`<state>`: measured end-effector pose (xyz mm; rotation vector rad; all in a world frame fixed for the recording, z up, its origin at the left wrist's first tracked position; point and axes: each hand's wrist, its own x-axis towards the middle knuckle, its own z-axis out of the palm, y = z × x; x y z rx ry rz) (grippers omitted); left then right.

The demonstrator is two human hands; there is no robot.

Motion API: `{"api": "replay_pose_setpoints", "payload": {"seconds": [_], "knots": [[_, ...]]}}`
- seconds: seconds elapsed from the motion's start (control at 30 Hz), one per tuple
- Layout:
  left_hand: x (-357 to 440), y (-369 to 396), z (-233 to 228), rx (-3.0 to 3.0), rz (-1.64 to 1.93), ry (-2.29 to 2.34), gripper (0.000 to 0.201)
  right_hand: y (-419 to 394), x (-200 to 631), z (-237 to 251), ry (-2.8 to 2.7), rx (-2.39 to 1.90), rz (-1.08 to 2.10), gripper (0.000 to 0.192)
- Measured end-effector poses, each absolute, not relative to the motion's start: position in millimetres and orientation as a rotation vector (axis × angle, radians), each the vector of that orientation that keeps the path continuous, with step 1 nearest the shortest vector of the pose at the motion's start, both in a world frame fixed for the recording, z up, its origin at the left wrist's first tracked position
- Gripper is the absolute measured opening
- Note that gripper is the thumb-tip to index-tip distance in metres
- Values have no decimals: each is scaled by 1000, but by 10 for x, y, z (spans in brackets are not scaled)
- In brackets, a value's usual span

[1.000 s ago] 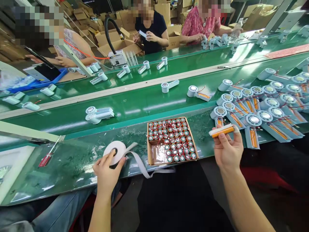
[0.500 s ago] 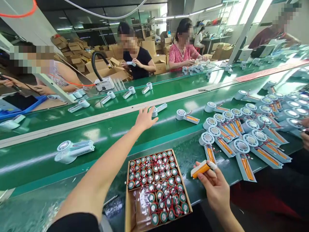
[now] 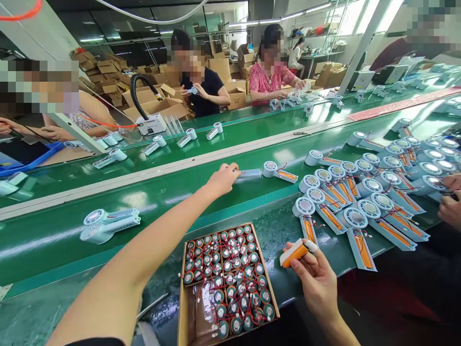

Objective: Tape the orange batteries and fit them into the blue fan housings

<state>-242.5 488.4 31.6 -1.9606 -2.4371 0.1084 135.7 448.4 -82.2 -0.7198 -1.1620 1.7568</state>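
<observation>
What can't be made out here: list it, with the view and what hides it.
All in the head view:
Fan: most of its head is hidden by the left hand.
Battery: partly covered by the right hand.
Box: near left corner, cut off by the bottom edge.
Co-worker's hand: cut off by the right edge.
Print on far fans: too small.

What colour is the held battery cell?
The battery cell is orange, with a white strip along it; best seen in the head view.
</observation>
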Motion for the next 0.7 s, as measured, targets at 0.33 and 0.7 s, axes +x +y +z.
{"api": "replay_pose_setpoints", "payload": {"seconds": [0.33,0.7], "knots": [[-1878,4580,264,-2410,246,-2154,31,4658,1336,-598,-1194,-615,1799,52],[-1614,4690,307,-2264,288,-2393,18,5071,925,-135,-1582,-475,1574,52]]}}
